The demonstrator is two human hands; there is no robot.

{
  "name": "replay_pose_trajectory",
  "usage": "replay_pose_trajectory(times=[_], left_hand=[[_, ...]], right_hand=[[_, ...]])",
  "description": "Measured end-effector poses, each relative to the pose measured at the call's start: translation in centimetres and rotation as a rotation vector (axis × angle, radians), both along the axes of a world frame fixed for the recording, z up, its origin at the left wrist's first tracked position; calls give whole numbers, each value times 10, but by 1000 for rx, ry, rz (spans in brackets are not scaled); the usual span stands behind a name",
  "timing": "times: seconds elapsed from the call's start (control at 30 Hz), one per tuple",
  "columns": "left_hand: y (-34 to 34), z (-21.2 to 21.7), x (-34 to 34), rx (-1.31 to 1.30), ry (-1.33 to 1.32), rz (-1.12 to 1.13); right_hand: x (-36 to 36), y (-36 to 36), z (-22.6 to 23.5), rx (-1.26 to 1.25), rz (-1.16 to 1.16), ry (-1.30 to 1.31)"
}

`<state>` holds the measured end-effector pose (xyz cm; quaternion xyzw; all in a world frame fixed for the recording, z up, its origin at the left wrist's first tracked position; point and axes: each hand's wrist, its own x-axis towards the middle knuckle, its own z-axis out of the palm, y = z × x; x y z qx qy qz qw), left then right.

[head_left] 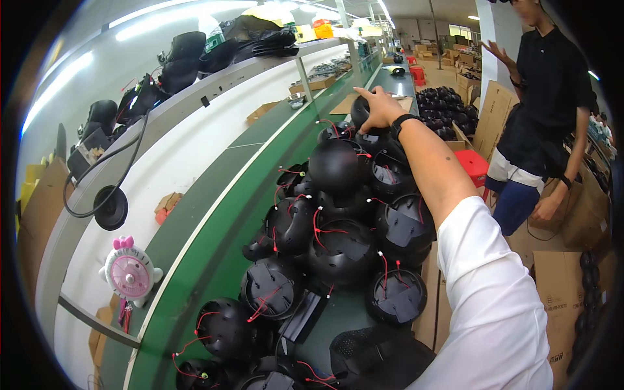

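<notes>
My right hand (380,109) reaches out to the far end of a pile on the green bench. Its thumb and forefinger are spread around a black rounded shell (359,113); the other fingers are hidden behind the hand. Nearer to me, several black domed housings with red wires lie heaped together. Among them are a smooth black dome (334,167), an open-faced housing (342,252) and a flat-backed housing (271,288). My left hand is out of the picture.
A pink and white character fan (130,273) stands at the left. A black disc (110,208) hangs on a cable from the shelf rail. At right, a person in a black shirt (552,78) stands beside a red stool (472,166) and cardboard boxes (559,305).
</notes>
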<state>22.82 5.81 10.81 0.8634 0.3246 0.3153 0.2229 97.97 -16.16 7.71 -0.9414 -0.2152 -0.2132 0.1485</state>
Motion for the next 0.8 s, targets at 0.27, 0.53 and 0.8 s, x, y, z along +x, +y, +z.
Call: replay_pose_trajectory(times=[0.27,0.53,0.8], left_hand=[[7,-37,7,-155,-51,15],[12,-69,12,-313,-84,-25],[-11,-74,-6,-441,-54,8]], right_hand=[[68,3,-12,-8,127,135],[93,2,-29,115,73,96],[79,-19,11,241,-140,132]])
